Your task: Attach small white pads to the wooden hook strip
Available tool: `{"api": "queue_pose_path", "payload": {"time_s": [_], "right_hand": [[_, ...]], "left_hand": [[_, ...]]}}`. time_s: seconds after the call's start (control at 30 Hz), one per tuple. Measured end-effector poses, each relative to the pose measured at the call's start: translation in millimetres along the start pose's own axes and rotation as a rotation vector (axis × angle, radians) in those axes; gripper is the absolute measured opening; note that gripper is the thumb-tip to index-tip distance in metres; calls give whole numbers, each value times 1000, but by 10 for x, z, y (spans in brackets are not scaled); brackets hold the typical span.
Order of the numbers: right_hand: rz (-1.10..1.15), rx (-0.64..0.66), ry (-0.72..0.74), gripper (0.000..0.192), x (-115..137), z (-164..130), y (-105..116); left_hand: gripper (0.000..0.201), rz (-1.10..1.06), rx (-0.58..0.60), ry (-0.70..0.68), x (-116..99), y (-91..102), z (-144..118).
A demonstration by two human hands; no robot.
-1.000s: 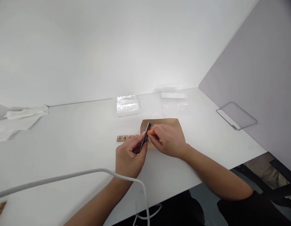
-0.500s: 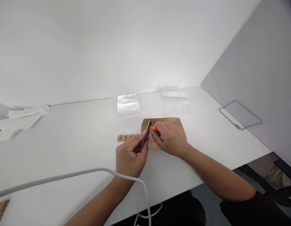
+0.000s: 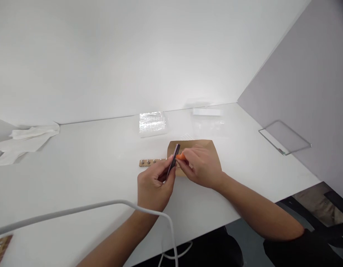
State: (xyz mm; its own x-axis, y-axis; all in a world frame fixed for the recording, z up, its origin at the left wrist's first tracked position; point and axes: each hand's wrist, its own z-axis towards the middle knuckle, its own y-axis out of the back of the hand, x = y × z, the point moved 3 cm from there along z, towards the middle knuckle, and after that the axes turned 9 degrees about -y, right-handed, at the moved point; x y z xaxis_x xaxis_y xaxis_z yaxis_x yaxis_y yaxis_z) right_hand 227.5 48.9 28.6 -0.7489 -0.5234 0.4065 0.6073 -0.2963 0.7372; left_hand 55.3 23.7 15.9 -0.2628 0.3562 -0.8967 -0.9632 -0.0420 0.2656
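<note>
My left hand (image 3: 153, 185) grips a thin dark flat piece (image 3: 173, 159), held on edge and tilted up away from me. My right hand (image 3: 200, 165) pinches a small orange tool (image 3: 180, 157) whose tip touches the dark piece's upper end. Both hands hover over a brown paper envelope (image 3: 209, 145) lying on the white table (image 3: 90, 163). A narrow wooden strip (image 3: 149, 162) with a row of metal screws lies flat just left of the envelope, behind my left hand.
A clear plastic bag (image 3: 152, 123) and a clear plastic box (image 3: 207, 118) sit at the back. White cloth (image 3: 24, 139) lies far left. A glass plate (image 3: 284, 136) leans by the grey partition on the right. A white cable (image 3: 110, 207) crosses the near table.
The orange tool's tip has shifted slightly down along the dark piece. The hands otherwise stay in place; the view has drifted a little.
</note>
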Motion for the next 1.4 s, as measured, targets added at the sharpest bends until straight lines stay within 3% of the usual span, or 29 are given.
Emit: {"api": "queue_pose_path", "payload": {"time_s": [0.07, 0.2, 0.37, 0.5, 0.63, 0.77, 0.93, 1.07, 1.23, 1.33, 1.4], "right_hand": [[-28, -82, -25, 33, 4, 14, 31], [-36, 6, 41, 35, 16, 2, 9], [-48, -73, -45, 30, -44, -16, 12], [-15, 50, 48, 33, -9, -14, -7], [-42, -72, -21, 31, -25, -2, 37], [-3, 50, 50, 32, -29, 1, -2], [-28, -57, -32, 33, -68, 9, 14], [15, 99, 49, 32, -22, 3, -30], [-26, -51, -59, 34, -72, 27, -3], [19, 57, 7, 34, -59, 25, -29], [38, 64, 30, 33, -43, 19, -28]], "left_hand": [[28, 1, -7, 0, -2, 0, -6], [27, 22, -1, -5, 7, -8, -18], [28, 8, -19, -10, 23, -10, -28], [27, 8, -16, -14, 20, -13, -23], [28, 13, -28, -17, 13, -10, -22], [27, 6, -17, 8, 20, -14, -33], [29, 0, -42, 17, 6, -6, -25], [28, -12, -35, 39, 13, -2, -11], [30, -27, -40, 30, 14, 3, -26], [30, -27, -34, 58, 19, -2, -40], [29, -24, -27, 58, 12, -5, -37]]}}
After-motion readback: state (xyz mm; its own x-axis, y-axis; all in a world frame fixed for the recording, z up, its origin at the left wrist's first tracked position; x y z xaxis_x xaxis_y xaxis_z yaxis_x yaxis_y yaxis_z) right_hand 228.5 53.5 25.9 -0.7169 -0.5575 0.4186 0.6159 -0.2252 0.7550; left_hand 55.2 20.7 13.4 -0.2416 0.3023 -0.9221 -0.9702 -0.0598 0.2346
